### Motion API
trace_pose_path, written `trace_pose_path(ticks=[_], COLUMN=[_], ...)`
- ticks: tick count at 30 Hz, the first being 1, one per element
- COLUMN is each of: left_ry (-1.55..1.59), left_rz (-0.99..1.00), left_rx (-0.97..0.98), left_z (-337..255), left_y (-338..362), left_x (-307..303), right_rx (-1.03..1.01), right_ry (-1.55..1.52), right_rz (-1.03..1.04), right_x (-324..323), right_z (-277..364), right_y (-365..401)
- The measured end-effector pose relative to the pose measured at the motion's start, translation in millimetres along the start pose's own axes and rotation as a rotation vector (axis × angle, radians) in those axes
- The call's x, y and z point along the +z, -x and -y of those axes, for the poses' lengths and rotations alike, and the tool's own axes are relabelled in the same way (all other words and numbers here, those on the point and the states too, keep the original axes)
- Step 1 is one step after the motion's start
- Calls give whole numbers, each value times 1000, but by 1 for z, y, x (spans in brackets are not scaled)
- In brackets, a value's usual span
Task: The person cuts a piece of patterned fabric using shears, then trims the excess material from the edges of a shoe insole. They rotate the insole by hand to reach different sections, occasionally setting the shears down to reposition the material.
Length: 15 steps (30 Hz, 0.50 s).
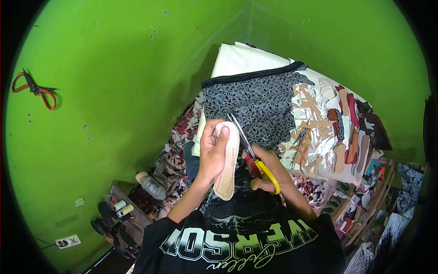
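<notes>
My left hand (211, 153) is closed on a pale shoe insole (229, 160) with red print, its thumb pressed on the upper face near the far end. The insole stands lengthwise in front of my chest. In my right hand (272, 166) is a pair of scissors (264, 172) with yellow and red handles, the fingers wrapped around the grips. The blades point up and away, slightly parted, close along the right side of the insole. Beneath both hands spreads a grey-black patterned cloth (248, 96).
Cut scraps (315, 132) and more insole-shaped pieces (340, 157) lie on a pale board at right. Red-handled scissors (34, 89) hang on the green wall (114, 59). Thread spools (124, 210) and a clear plastic bottle (153, 186) are at lower left, a wooden rack (381, 196) at lower right.
</notes>
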<state>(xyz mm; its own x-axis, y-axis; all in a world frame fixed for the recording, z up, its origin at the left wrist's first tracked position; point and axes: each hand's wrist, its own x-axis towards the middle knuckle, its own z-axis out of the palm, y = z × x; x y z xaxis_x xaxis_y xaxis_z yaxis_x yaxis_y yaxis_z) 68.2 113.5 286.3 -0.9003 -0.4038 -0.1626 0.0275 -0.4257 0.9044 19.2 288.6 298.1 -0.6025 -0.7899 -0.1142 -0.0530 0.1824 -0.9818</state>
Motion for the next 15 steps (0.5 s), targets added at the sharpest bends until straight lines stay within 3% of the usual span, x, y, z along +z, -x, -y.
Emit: trace_pose_path(ticks=[7,13,15], left_ry=[45,-50,-73], left_rz=[62,138,186], left_rx=[-61,-72,-90], left_z=[-6,-12,-13], left_y=[2,-2,-3], left_x=[-1,-7,-11], right_rx=[69,0,58], right_ry=[-75,116,93], right_rz=[36,12,43], right_x=[-5,-11,-15], right_z=[0,-1,4], right_y=[1,3,4])
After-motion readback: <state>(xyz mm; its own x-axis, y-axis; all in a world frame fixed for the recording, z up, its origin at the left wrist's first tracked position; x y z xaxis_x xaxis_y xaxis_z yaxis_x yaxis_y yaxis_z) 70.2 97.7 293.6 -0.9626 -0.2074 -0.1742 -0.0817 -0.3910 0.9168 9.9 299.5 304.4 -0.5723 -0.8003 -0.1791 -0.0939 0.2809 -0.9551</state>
